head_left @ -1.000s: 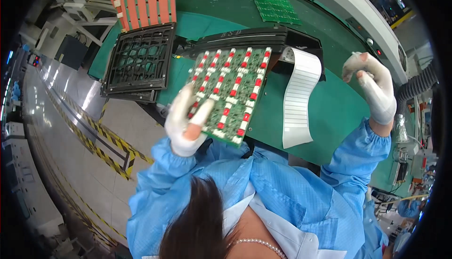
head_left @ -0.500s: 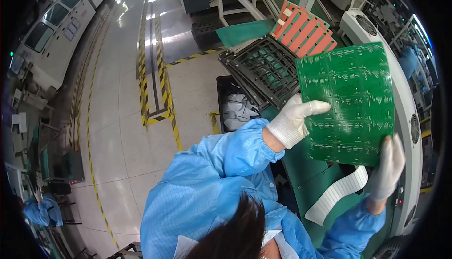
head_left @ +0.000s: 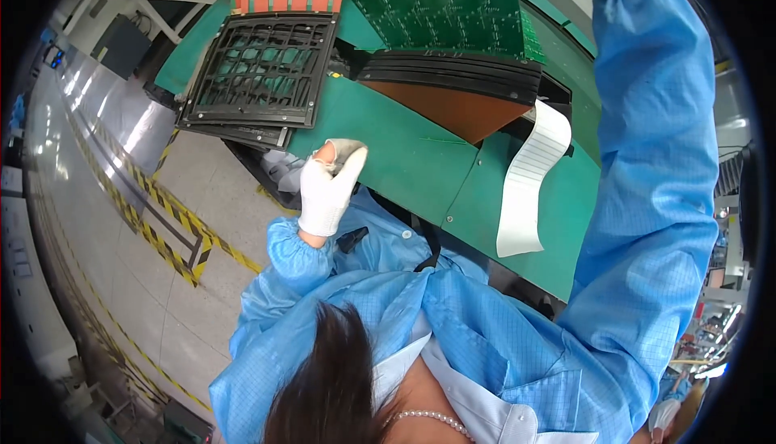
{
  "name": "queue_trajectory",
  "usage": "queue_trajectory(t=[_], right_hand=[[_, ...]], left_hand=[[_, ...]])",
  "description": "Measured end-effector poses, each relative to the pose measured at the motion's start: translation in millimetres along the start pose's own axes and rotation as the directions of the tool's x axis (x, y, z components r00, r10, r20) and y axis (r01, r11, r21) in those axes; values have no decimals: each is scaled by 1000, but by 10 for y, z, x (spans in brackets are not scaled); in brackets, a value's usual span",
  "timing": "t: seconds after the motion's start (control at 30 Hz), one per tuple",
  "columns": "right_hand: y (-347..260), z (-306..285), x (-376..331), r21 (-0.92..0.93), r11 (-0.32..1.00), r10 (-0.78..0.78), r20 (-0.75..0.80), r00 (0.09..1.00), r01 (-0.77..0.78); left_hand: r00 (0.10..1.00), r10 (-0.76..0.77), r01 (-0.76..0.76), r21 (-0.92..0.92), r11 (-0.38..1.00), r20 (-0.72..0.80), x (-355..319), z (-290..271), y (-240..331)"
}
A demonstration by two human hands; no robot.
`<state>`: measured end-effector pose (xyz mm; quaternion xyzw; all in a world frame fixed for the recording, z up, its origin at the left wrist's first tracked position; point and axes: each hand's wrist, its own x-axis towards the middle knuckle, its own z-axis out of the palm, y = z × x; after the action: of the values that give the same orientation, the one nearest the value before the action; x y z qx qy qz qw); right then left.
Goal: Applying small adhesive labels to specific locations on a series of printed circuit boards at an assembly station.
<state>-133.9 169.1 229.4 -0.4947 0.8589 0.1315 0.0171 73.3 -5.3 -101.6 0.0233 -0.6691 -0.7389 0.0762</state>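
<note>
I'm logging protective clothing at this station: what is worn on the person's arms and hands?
Both arms are in light blue smock sleeves with a fine grid pattern and gathered elastic cuffs. The left hand wears a white knit glove, greyed at the fingertips. The right hand is out of view past the frame's top edge.

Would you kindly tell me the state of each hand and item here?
Left hand: white-gloved, empty, loosely curled at the green table edge.
Right hand: raised, out of view.
Large green circuit board: lifted above the table.
Black grid tray: lying flat, empty.
Stacked black frames: lying flat.
White paper strip: lying flat.
</note>
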Motion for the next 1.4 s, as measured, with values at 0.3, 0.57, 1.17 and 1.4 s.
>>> queue_trajectory(t=[0.3,0.57,1.17,1.4], right_hand=[[182,270,62,116,990,75,86,993,-85],[184,179,68,153,973,149,164,975,-174],[-588,421,-47,113,981,-151,-77,986,159],[-1774,707,-1089,9,993,-116,-178,977,119]], left_hand=[[1000,6,-7,93,996,11,-47,-41,-59],[1000,12,-14,93,996,15,-16,-67,-62],[998,-39,41,55,998,-43,-127,-89,-31],[983,-180,180,-10,984,21,-442,72,176]])
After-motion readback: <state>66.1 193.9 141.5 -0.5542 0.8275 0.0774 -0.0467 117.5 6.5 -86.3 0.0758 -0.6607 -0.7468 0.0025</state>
